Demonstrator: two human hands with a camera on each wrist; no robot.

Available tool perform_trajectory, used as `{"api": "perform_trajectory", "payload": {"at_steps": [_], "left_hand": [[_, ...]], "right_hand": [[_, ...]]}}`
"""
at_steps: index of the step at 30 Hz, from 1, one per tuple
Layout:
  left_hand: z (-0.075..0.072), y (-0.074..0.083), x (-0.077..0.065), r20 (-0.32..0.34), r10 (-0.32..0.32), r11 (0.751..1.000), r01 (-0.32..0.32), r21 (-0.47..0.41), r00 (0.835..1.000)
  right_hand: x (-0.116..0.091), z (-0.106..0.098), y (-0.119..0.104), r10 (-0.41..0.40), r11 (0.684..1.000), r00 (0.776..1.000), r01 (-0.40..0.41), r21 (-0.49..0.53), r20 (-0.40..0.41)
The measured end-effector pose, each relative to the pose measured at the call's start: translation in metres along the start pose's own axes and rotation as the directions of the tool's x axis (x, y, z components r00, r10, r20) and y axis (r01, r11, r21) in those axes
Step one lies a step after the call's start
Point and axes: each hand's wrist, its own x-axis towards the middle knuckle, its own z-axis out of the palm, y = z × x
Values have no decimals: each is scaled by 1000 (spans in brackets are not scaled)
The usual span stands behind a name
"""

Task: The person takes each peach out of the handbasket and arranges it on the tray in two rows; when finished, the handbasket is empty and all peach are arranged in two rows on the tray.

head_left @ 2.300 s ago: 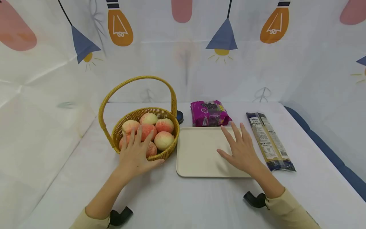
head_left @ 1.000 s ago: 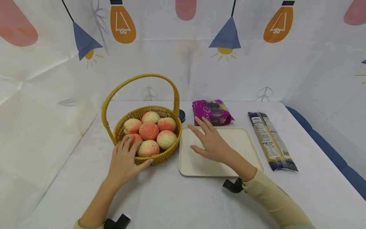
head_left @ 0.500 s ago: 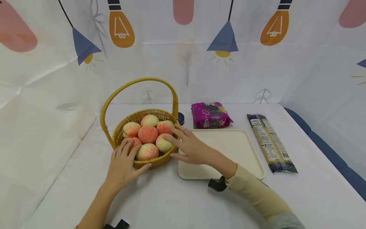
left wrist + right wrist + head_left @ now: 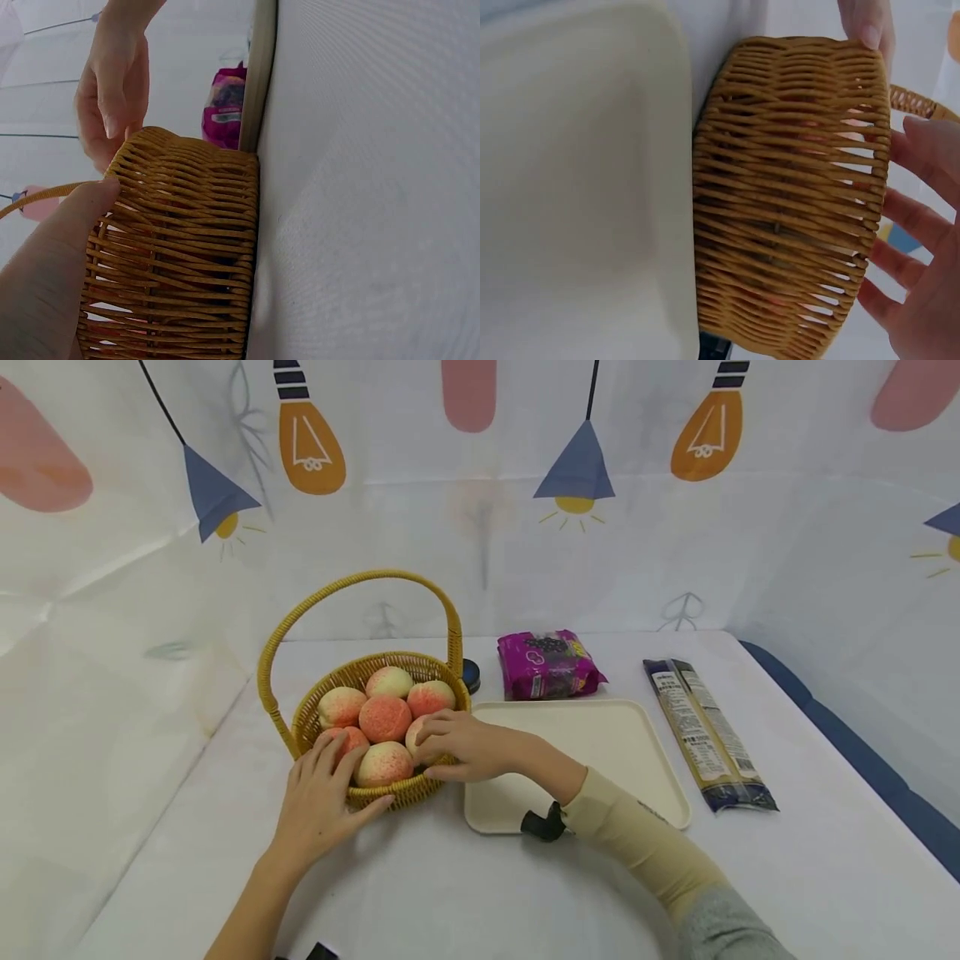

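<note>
A yellow woven basket with a tall handle holds several red-and-cream peaches. My left hand grips its front left rim, fingers bent over the edge by a peach. The left wrist view has that hand's thumb against the wicker at the rim. From the right, my right hand reaches over the rim, its fingers on the rightmost peach and partly covering it. Seen in the right wrist view, the fingers of the right hand are spread, tips behind the basket's rim.
Beside the basket lies a cream tray, partly under my right forearm. Behind it sits a purple package with a grape picture. A long flat packet lies farther right. A dark round object shows behind the basket.
My left hand has come down to the basket's front left rim and stayed there. My right hand has swept left from over the tray to the peach at the basket's right side.
</note>
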Motion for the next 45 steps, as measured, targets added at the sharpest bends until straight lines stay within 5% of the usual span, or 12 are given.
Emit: {"api": "perform_trajectory", "payload": {"at_steps": [16,22,28,35,45], "left_hand": [[2,-3,-1,-23,21,1000,-21,2,1000],[1,-2,-1,-13,16,1000,-16,7,1000],[1,-1,-2,7,8,1000,-8,12,1000],[3,0,-6,12,8,1000,-9,19,1000],[2,-1,-5,-7,23,1000,-23,21,1000]], "right_hand": [[29,-13,11,100,992,971,-80,-100,216],[42,-19,5,200,968,920,-134,-211,336],[51,-21,3,250,967,872,-202,-155,422],[53,-13,7,159,984,895,-112,-135,416],[52,-5,24,115,993,939,-102,-57,324]]}}
